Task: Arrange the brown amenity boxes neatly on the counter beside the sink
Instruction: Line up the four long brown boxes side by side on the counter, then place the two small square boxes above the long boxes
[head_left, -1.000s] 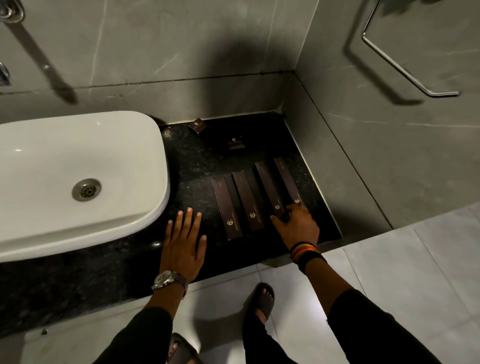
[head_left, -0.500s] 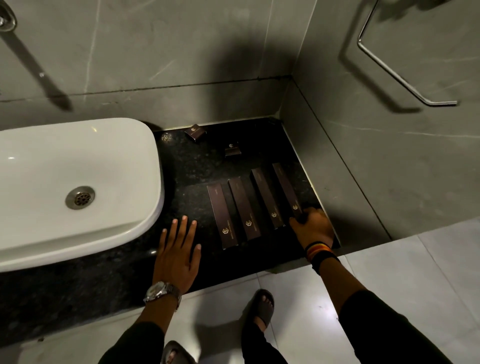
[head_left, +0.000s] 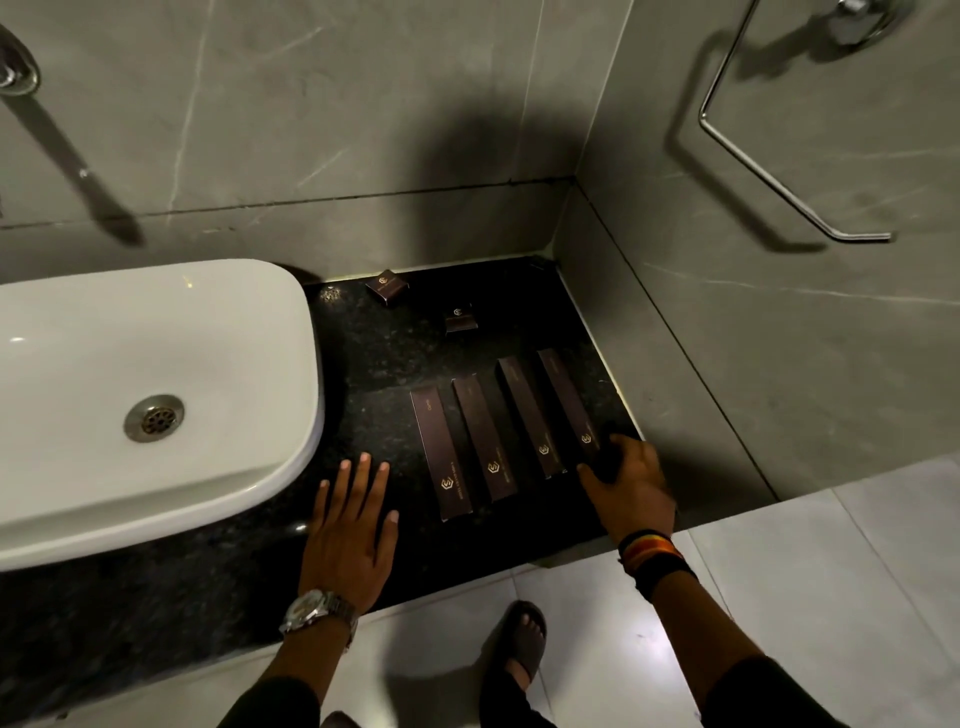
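Several long brown amenity boxes lie side by side on the black counter (head_left: 363, 364) right of the sink (head_left: 156, 395). The leftmost long box (head_left: 441, 452) and the one beside it (head_left: 483, 439) sit lower than the right pair (head_left: 530, 415). My right hand (head_left: 628, 483) grips the near end of the rightmost long box (head_left: 566, 400) between thumb and fingers. My left hand (head_left: 348, 535) rests flat on the counter, fingers spread, left of the row and holding nothing. Two small brown boxes sit farther back, one (head_left: 387, 286) near the wall, the other (head_left: 460, 318) behind the row.
Grey tiled walls close off the counter at the back and right. A chrome towel bar (head_left: 779, 182) hangs on the right wall. The counter's front edge runs just below my hands, with pale floor tiles and my sandalled foot (head_left: 524, 644) beneath.
My right hand slid rightward from the third box's end to the rightmost box's end and closed on it. My left hand stayed flat on the counter.
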